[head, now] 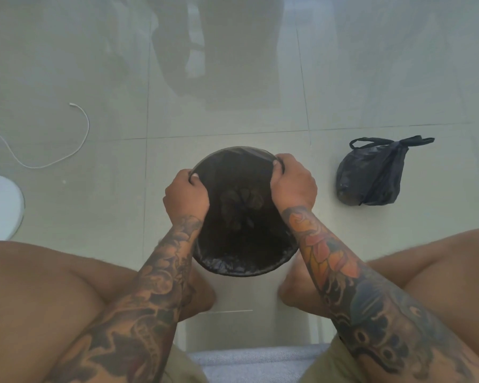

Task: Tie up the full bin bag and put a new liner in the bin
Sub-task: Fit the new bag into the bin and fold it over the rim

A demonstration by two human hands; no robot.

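Note:
A round black bin (233, 268) stands on the floor between my feet, seen from above. A thin black liner (242, 172) lines its inside and folds over the near rim. My left hand (186, 196) grips the liner's edge at the bin's left rim. My right hand (292, 183) grips the liner's edge at the right rim, stretching it across the far side. The full black bin bag (368, 179) lies on the floor to the right, its handles tied together at the top.
Glossy pale floor tiles (94, 217) surround the bin. A white cable (53, 161) curls on the floor at the left, beside a white round object (3, 205) at the left edge. My bare knees fill both lower corners.

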